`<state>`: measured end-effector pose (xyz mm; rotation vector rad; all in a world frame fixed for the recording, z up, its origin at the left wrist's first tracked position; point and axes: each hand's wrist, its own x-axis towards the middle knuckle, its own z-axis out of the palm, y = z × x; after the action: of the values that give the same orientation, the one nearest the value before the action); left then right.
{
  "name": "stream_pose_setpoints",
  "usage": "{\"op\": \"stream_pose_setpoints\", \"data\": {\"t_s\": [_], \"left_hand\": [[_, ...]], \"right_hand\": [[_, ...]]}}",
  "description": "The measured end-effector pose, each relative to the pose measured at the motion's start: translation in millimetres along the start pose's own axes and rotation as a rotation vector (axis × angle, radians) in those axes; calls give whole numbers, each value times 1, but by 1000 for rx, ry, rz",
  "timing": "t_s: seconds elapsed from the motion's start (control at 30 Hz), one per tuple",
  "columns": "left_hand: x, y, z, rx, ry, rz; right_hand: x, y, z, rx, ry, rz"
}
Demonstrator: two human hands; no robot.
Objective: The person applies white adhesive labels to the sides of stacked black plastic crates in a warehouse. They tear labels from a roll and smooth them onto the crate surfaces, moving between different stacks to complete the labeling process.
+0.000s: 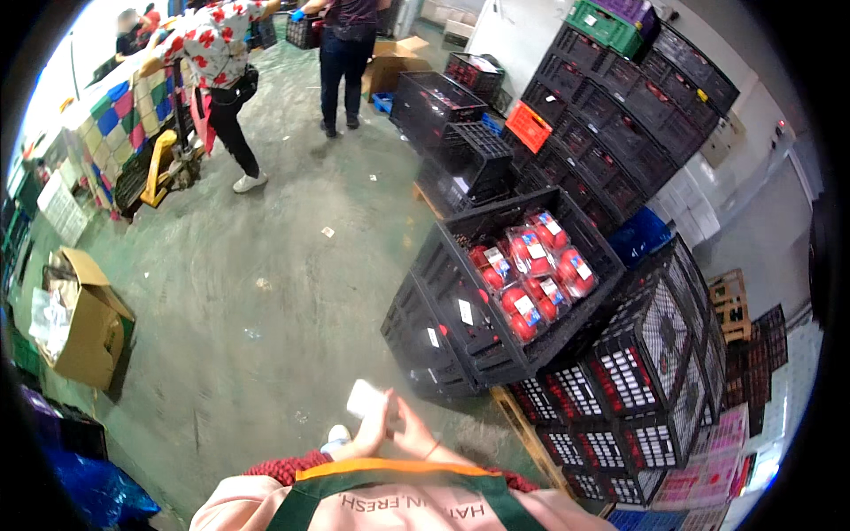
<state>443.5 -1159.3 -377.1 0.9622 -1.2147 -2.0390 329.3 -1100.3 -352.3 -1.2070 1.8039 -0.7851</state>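
Observation:
Close to my body, my left hand (pixel 372 427) and my right hand (pixel 413 431) nearly meet. A small white object (pixel 364 399), overexposed, shows at the fingers of the hand on the picture's left; whether it is a label or a slip cannot be told. The other hand touches or almost touches it with its fingertips. Ahead and to the right, an open black plastic crate (pixel 438 265) tops a stack and holds clear packs of red fruit (pixel 531 252) with labels. Neither hand touches the crate.
Black crates (pixel 637 358) stand stacked at right on a wooden pallet (pixel 524 418). More crate stacks (pixel 611 119) rise behind. At left are an open cardboard box (pixel 93 332) and a yellow pallet jack (pixel 159 166). Two people, in a floral top (pixel 212 46) and dark clothes (pixel 345 60), stand ahead.

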Motion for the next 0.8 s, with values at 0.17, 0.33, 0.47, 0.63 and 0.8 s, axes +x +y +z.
{"op": "stream_pose_setpoints", "data": {"t_s": [0.17, 0.33, 0.47, 0.63, 0.8], "left_hand": [[28, 96, -19, -342, 22, -144], [65, 125, -20, -852, 181, -233], [100, 146, -38, -597, 156, -239], [154, 145, 34, -317, -164, -396], [213, 116, 96, -183, -250, -459]], "right_hand": [[33, -75, -18, 38, 13, -176], [41, -121, -74, 411, -251, 164], [79, -118, -224, 616, 572, -79], [167, -21, -354, 650, 686, 12], [229, 0, -292, -410, -267, -186]]}}
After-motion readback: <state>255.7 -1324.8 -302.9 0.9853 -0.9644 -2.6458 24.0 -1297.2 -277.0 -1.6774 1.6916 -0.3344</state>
